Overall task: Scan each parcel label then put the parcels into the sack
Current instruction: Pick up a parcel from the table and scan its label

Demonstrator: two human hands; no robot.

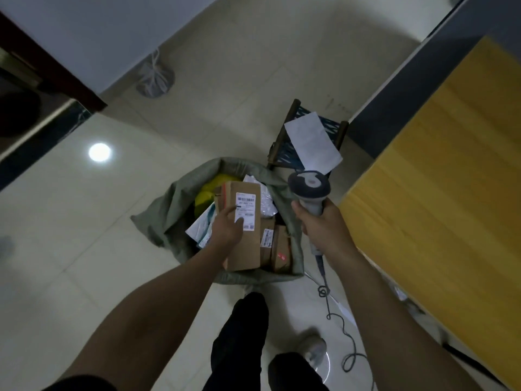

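The green sack (166, 204) sat open on the floor with parcels inside. Over its mouth the left hand (227, 227) held a cardboard parcel (245, 249), thumb pressed on the white label (244, 206). Further right, the right hand (324, 227) had its fingers wrapped round the scanner (308, 187), beside the yellow table (451, 193)
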